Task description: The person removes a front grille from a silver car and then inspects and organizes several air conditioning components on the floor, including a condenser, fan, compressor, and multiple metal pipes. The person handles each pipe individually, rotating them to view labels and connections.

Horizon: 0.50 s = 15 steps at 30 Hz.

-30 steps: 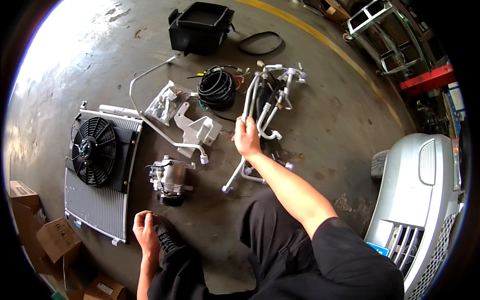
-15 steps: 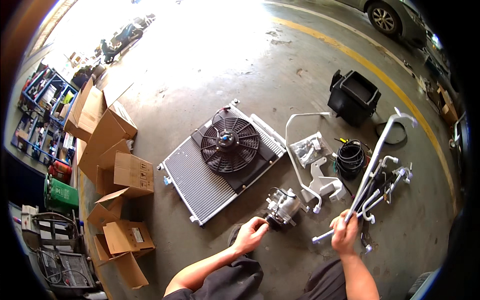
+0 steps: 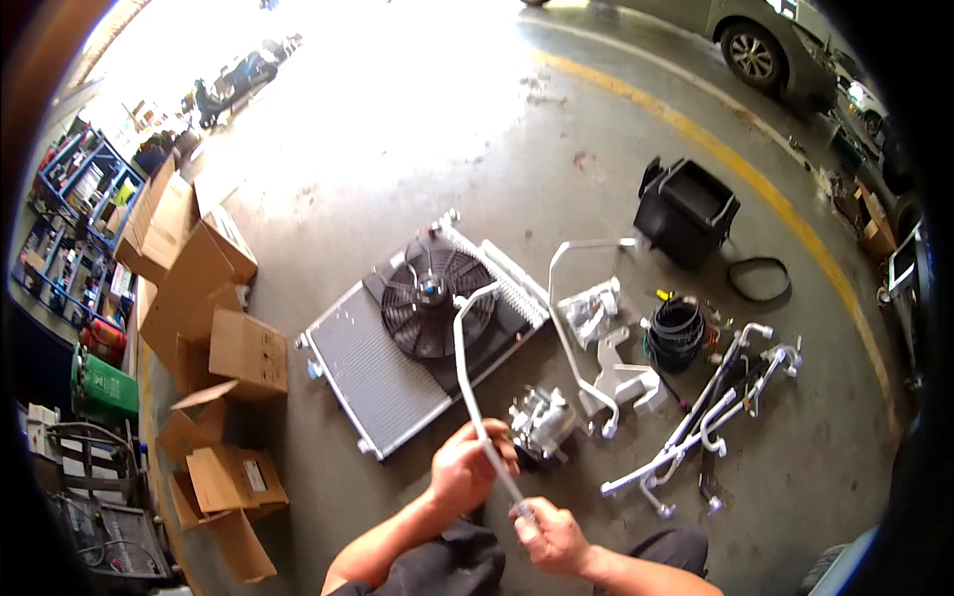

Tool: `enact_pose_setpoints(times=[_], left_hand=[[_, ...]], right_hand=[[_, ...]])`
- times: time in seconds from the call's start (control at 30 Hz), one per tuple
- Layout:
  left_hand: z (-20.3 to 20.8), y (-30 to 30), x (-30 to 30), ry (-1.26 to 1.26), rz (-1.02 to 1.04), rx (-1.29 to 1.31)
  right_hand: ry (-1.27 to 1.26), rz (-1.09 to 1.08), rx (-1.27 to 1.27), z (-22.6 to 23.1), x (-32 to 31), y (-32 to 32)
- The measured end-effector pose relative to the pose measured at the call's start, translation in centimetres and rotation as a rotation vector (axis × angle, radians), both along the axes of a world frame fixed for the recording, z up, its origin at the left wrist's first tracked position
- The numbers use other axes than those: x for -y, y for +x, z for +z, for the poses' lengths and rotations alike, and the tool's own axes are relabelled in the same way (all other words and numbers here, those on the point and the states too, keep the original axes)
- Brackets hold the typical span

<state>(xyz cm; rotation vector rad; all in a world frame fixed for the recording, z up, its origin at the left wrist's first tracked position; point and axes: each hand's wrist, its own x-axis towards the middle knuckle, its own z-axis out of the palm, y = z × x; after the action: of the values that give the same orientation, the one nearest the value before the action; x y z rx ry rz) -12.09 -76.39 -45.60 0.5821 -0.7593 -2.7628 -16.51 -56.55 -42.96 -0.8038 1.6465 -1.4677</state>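
A long silver metal pipe (image 3: 465, 368) with a bent upper end slants up from my lap, its tip in front of the fan. My right hand (image 3: 555, 538) is closed around its lower end. Higher up, my left hand (image 3: 467, 467) holds the same pipe, some fingers hidden behind it. Just right of my left hand, a silver compressor (image 3: 545, 425) sits on the floor. Beyond the hands lies a finned condenser (image 3: 373, 372) with a round black fan (image 3: 432, 328) mounted on it.
To the right lie several metal pipes (image 3: 661, 459), a white bracket (image 3: 621, 375), a bag of small parts (image 3: 596, 310), a black cable coil (image 3: 678, 333), a black housing (image 3: 686, 219) and a belt (image 3: 758, 280). Opened cardboard boxes (image 3: 238, 477) line the left; a car (image 3: 686, 15) stands far right.
My right hand has brought the pipe from the right side to in front of me. My left hand has come off the compressor's side and now grips the pipe too.
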Motion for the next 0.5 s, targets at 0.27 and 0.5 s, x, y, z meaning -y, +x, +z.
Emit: enact_pose_setpoints(times=[0.27, 0.5], left_hand=[[-1.7, 1.3, 0.4, -0.188, -0.033, 0.079], [-2.0, 1.4, -0.1, -0.158, -0.083, 0.064]], right_hand=[[0.004, 0.29, 0.015, -1.6, -0.5, -2.7], [-0.045, 0.441, -0.015, -2.6, -0.9, -2.9]])
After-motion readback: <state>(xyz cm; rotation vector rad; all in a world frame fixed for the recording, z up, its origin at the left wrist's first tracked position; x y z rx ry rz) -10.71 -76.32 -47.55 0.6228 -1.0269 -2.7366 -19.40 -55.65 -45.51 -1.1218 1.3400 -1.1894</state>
